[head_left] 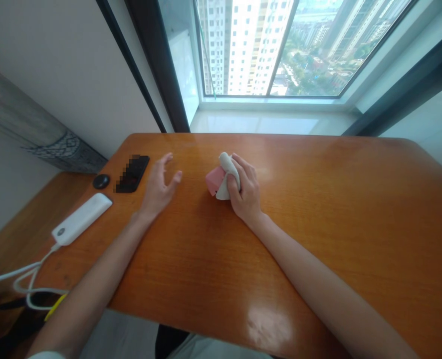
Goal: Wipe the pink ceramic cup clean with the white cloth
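Observation:
My right hand point(245, 189) rests on the orange wooden table point(318, 209) with its fingers closed round a small pink and white object point(221, 180), which looks like rolled cloth or a soft toy. My left hand point(159, 187) lies to the left of it, fingers spread and slightly curled, holding nothing. About a hand's width of bare table separates the left hand from the pink object.
A black phone point(132, 173) lies left of my left hand, with a small round black object point(101, 181) beside it. A white power bank point(82, 218) with a white cable point(26, 279) sits at the table's left edge. A large window stands behind the table.

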Available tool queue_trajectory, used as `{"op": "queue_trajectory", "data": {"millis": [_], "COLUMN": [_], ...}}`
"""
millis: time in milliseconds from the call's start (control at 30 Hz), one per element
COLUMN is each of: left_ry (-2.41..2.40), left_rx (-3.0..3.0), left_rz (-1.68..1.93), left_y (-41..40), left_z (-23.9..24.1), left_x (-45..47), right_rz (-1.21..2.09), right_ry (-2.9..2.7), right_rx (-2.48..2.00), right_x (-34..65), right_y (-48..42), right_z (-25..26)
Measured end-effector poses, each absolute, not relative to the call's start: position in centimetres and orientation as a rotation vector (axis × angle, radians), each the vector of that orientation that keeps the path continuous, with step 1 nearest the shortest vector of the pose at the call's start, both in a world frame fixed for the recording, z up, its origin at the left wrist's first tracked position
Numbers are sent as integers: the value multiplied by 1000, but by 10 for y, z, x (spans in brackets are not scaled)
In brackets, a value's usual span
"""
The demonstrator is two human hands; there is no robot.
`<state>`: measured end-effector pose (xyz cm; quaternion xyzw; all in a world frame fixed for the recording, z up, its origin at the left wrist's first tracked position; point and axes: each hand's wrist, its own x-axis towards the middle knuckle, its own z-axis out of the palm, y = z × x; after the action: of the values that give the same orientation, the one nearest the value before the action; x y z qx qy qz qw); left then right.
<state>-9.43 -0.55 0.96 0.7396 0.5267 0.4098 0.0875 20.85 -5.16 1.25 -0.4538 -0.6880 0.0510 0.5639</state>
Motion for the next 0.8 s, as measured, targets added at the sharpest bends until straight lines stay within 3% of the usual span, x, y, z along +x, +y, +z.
{"op": "queue_trajectory", "data": {"millis": [100, 200, 400, 633, 800], "left_ry": [1017, 1019, 935, 902, 911], "left_rx": [2284, 2187, 2305, 2203, 2225], "left_rz": [1233, 1473, 1415, 1467, 1397], "left_y": [-29, -32, -23, -24, -25], "left_z": [9, 8, 4, 3, 6], "left_x": [-1, 53, 58, 55, 57], "right_rz": [153, 250, 693, 122, 457], "right_ry": [-1619, -1493, -1005, -1641, -1282], "right_rx": [-1068, -1091, -1300, -1036, -1211], "right_x": [210, 212, 215, 216, 221], "right_y": [-53, -49, -42, -52, -37], "right_z": [14, 14, 12, 20, 11]}}
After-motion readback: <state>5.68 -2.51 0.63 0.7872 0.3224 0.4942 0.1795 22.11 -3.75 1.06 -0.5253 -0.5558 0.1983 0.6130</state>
